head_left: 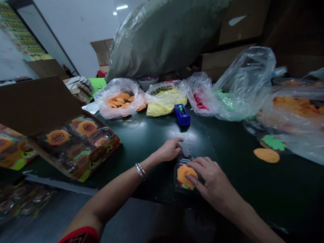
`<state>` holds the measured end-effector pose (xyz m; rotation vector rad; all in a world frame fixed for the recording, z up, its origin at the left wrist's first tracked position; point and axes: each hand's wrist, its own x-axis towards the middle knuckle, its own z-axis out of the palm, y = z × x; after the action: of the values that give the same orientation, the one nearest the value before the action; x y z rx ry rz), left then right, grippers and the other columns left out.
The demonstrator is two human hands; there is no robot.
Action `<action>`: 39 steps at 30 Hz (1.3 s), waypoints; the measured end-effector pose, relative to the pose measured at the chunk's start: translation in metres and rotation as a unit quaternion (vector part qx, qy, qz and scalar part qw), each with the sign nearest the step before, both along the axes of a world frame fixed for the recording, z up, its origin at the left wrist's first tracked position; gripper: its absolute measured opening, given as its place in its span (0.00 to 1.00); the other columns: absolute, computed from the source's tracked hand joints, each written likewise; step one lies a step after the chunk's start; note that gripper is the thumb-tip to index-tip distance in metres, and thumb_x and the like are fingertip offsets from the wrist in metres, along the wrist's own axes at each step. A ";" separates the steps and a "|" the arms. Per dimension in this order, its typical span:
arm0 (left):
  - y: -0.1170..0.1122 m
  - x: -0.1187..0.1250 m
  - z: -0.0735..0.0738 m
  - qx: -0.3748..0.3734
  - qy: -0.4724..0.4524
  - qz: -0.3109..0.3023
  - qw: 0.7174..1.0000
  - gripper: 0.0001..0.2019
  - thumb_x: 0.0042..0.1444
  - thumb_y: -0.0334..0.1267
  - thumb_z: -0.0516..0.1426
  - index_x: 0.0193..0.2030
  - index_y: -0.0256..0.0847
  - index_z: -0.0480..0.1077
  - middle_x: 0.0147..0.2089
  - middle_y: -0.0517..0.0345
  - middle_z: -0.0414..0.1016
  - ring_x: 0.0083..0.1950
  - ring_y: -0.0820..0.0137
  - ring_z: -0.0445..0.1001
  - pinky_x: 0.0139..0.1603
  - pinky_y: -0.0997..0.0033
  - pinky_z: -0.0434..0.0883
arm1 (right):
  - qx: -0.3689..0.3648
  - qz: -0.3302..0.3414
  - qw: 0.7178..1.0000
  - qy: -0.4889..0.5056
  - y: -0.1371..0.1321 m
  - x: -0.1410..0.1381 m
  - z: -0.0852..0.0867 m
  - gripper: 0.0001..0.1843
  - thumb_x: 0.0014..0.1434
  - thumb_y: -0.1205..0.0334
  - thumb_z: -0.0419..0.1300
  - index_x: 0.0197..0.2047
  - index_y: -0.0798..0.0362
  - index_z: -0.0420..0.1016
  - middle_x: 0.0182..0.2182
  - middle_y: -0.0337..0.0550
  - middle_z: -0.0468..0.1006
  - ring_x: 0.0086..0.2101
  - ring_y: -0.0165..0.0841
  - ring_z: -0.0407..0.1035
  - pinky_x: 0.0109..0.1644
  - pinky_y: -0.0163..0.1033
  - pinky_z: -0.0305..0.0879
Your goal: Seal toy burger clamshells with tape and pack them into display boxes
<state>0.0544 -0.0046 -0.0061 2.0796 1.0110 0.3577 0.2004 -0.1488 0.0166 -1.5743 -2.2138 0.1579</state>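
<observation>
In front of me on the dark green table, near its front edge, sits a clear plastic box [178,186] holding a toy burger [184,173] with an orange bun and green and red layers. My right hand [215,180] has its thumb and fingertips closed on the bun. Behind the box its clear lid [186,151] lies folded back. At the lid's left edge is my left hand [170,150], index finger stretched across and the other fingers curled against the edge. A loose orange bun piece [266,155] lies to the right, near a green leaf-shaped piece [273,142].
A blue tape dispenser [182,115] stands beyond my hands. Behind it are bags of orange pieces [120,100], yellow pieces [165,101], red pieces [201,101] and green pieces [225,99]. On the left, an open display carton [95,163] holds boxed burgers. A large grey sack [162,37] fills the back.
</observation>
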 end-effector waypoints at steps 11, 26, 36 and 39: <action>0.000 0.000 0.001 0.004 0.003 -0.013 1.000 0.24 0.53 0.26 0.51 0.59 0.35 0.63 0.46 0.49 0.79 0.39 0.69 0.76 0.43 0.70 0.72 | -0.065 -0.013 0.997 -0.026 0.019 -0.004 0.002 0.12 0.49 0.70 0.66 0.38 0.51 0.75 0.33 0.43 0.75 0.36 0.43 0.67 0.38 0.48 0.63; 0.002 0.001 -0.005 0.019 0.001 -0.007 1.000 0.23 0.54 0.28 0.51 0.58 0.35 0.64 0.41 0.53 0.80 0.36 0.70 0.76 0.37 0.74 0.71 | 0.009 0.026 0.997 0.066 0.005 -0.002 -0.017 0.07 0.55 0.74 0.57 0.33 0.51 0.68 0.30 0.42 0.71 0.31 0.37 0.67 0.34 0.41 0.66; 0.006 0.003 -0.009 0.020 0.001 -0.010 1.000 0.23 0.54 0.29 0.51 0.58 0.36 0.64 0.40 0.54 0.79 0.37 0.69 0.76 0.39 0.73 0.71 | 0.103 -0.022 0.969 0.225 0.005 0.012 0.007 0.00 0.61 0.64 0.57 0.37 0.50 0.68 0.33 0.41 0.77 0.33 0.34 0.72 0.36 0.37 0.69; 0.006 0.003 -0.011 0.024 -0.002 -0.006 1.000 0.22 0.54 0.29 0.51 0.57 0.36 0.64 0.39 0.55 0.79 0.37 0.69 0.76 0.40 0.72 0.71 | 0.170 0.049 0.977 0.116 0.000 0.001 -0.001 0.03 0.61 0.69 0.56 0.38 0.52 0.69 0.36 0.45 0.77 0.37 0.38 0.71 0.42 0.45 0.66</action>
<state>0.0571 0.0009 -0.0168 2.1264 0.9956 0.3829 0.2011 -0.1487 0.0158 -1.1999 -2.0104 -0.0087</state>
